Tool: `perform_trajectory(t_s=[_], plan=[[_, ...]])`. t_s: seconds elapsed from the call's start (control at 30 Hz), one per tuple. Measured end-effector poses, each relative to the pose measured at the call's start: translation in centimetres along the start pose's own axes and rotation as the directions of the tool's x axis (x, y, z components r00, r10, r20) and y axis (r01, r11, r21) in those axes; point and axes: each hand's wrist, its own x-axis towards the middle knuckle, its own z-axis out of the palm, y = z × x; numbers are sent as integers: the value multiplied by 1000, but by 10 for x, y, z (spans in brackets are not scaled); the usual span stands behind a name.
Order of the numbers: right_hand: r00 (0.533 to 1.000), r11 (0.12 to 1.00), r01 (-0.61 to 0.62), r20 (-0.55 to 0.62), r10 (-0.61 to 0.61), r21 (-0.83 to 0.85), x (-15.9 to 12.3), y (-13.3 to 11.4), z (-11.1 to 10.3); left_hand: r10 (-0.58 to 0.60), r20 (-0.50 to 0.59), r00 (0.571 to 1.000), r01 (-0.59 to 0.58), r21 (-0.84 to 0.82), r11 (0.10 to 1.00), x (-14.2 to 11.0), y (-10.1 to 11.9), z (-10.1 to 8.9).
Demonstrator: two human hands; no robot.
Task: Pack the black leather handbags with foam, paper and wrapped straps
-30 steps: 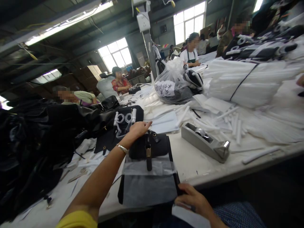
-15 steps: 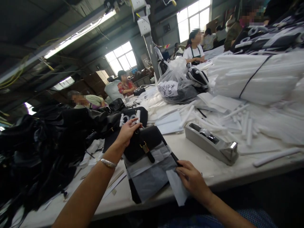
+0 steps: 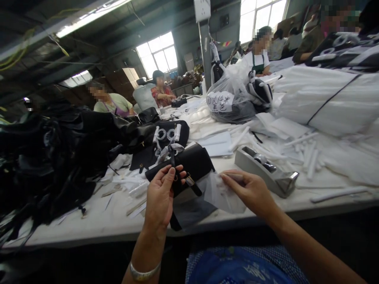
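On the near edge of the table lies a black bag (image 3: pixel 192 161) with a flap, a gold-coloured clasp and a short closing strap. Translucent wrapping paper (image 3: pixel 192 211) covers its lower front. My left hand (image 3: pixel 162 189), wearing a silver bangle, is closed on the bag's top edge by a small black strap; the fingertips are partly hidden. Between thumb and fingers, my right hand (image 3: pixel 251 191) pinches a thin white sheet (image 3: pixel 226 195) at the bag's right side. Behind the bag, paper-wrapped straps and rings (image 3: pixel 167 136) rest on another black piece.
A grey tape dispenser (image 3: pixel 266 171) stands right of my right hand. Black bags (image 3: pixel 59 157) are heaped at left. White foam sheets (image 3: pixel 328 94) tied with cord and a clear sack (image 3: pixel 233 102) lie beyond. Several co-workers sit around the table, one in red (image 3: pixel 162 94).
My left hand has come back toward me and turned, from the bag's top to its strap. My right hand has lifted the white sheet up and right. The view has shifted.
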Motion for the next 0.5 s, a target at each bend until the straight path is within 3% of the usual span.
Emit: perform_trajectory(t_s=[0.03, 0.1, 0.17, 0.27, 0.33, 0.4, 0.5], plan=[[992, 994, -52, 117, 41, 99, 5, -5, 5, -18, 12, 1000, 18, 1, 1000, -3, 1, 0], [933, 952, -179, 350, 85, 247, 15, -10, 13, -36, 55, 998, 35, 21, 999, -7, 5, -1], [891, 946, -200, 449, 68, 255, 22, -12, 20, -23, 94, 995, 18, 53, 998, -12, 10, -3], [942, 997, 36, 332, -57, 67, 29, -16, 32, 38, 104, 994, -50, 115, 992, -20, 17, -7], [959, 980, 189, 225, -172, -61, 29, -21, 40, 83, 97, 992, -98, 169, 981, -26, 18, -9], [954, 959, 264, 173, -244, -102, 28, -28, 49, 118, 95, 989, -136, 224, 965, -32, 17, -9], [955, 963, 266, 145, -259, -34, 26, -35, 61, 154, 86, 984, -171, 269, 948, -40, 9, -7]])
